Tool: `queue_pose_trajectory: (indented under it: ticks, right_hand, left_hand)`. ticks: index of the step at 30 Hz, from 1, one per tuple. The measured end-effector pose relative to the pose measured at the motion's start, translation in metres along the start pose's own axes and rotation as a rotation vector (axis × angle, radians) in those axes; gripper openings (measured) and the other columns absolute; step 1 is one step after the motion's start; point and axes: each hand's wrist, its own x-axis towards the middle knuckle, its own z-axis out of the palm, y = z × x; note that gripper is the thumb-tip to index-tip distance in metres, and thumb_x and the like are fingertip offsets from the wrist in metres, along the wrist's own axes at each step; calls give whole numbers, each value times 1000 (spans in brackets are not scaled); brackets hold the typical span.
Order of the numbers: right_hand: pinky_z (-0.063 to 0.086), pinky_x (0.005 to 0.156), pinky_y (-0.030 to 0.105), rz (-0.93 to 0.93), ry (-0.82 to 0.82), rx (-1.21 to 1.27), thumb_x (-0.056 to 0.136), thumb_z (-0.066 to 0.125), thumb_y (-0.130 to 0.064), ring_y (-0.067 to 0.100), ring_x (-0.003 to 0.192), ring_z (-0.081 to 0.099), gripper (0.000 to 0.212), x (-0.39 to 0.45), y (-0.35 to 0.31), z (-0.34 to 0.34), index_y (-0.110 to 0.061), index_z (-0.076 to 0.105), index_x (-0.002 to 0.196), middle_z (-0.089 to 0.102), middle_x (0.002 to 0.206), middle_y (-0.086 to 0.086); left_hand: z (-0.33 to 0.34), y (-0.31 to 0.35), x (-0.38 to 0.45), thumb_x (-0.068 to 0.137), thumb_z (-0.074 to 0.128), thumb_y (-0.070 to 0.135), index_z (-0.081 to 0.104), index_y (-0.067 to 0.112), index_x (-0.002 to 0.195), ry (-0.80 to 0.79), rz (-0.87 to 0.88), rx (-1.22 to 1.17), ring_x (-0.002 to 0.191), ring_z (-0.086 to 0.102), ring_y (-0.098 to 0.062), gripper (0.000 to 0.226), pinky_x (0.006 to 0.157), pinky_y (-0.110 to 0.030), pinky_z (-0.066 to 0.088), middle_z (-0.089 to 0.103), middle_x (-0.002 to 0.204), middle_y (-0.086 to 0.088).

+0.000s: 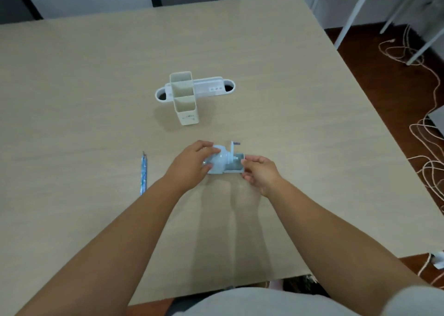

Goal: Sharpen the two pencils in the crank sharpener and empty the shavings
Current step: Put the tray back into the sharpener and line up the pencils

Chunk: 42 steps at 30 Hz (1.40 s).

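A pale blue crank sharpener (222, 163) sits on the table in front of me, its crank handle (234, 147) sticking up at the back. My left hand (189, 165) grips the sharpener's rounded body from the left. My right hand (259, 173) pinches the shavings drawer (234, 165), which sticks partly out of the sharpener's right side. One blue patterned pencil (144, 172) lies on the table to the left, tip pointing away from me. I see only this one pencil.
A white desk organiser (185, 96) with cream upright compartments stands farther back at mid-table. The table's right edge (360, 99) drops to a dark floor with tangled cables (427, 147) and white furniture legs.
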Motion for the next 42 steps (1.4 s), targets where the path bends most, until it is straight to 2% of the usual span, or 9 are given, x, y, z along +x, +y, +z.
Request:
queue_pose_trajectory:
  ticks: [4,9,16,20,23,27,32,38,42]
  right_hand:
    - [45,57,27,-1,24,-90,87,59,-13,18,55,50,4,8,-3,8,-12,63,86,59,76,10]
    - [37,53,25,109,-57,-124,94,40,-43,16,52,46,41,4,-4,29,-8,61,86,54,65,5]
    - [37,54,26,135,-77,-66,95,35,-50,17,53,46,51,-7,0,39,-8,61,84,57,70,7]
    - [33,52,27,-69,98,-120,94,38,-34,16,53,41,31,-23,1,31,-15,62,85,54,69,5]
    - [37,60,26,-351,257,-138,92,42,-21,15,60,45,22,-45,16,30,-18,61,81,52,66,4]
    - [36,53,23,-533,44,-270,89,48,-18,13,55,39,16,-73,41,63,-25,57,77,44,57,-3]
    - [38,55,24,-529,-267,-514,87,54,-13,13,53,43,20,-61,50,136,-28,60,77,46,50,-10]
    - [38,57,25,-408,-320,-861,87,53,-23,18,65,54,22,-31,36,193,-20,52,110,57,66,1]
    - [42,70,25,-376,-261,-1005,82,59,-27,25,82,60,24,-11,42,223,-16,58,103,68,91,11]
  left_hand:
    - [2,-7,-2,83,67,12,61,23,123,25,1,-35,114,56,-23,41,98,-33,46,53,134,-1]
    - [7,-11,-3,84,66,13,60,25,124,52,3,-39,117,52,-23,42,97,-30,43,52,135,1]
    - [5,-16,-7,86,65,21,57,26,127,99,21,-51,123,49,-22,42,102,-36,44,48,140,2]
    - [-20,-33,-18,88,63,27,57,26,127,346,-104,-188,123,47,-17,39,104,-30,38,47,136,-3]
    - [-39,-85,-44,86,64,20,64,20,119,423,-400,-175,102,61,-22,32,93,-28,43,58,119,-9]
    - [-39,-140,-82,80,69,19,70,14,98,318,-746,-201,87,68,-24,19,79,-27,45,72,92,-7]
    - [-29,-146,-87,73,74,19,68,16,81,329,-806,-302,74,64,-19,10,69,-23,44,68,75,-3]
    - [-27,-153,-87,69,72,17,65,19,75,321,-825,-352,65,62,-13,9,62,-25,50,65,67,5]
    - [-30,-164,-89,72,61,19,63,22,77,326,-780,-248,67,64,-16,6,63,-26,49,66,66,5]
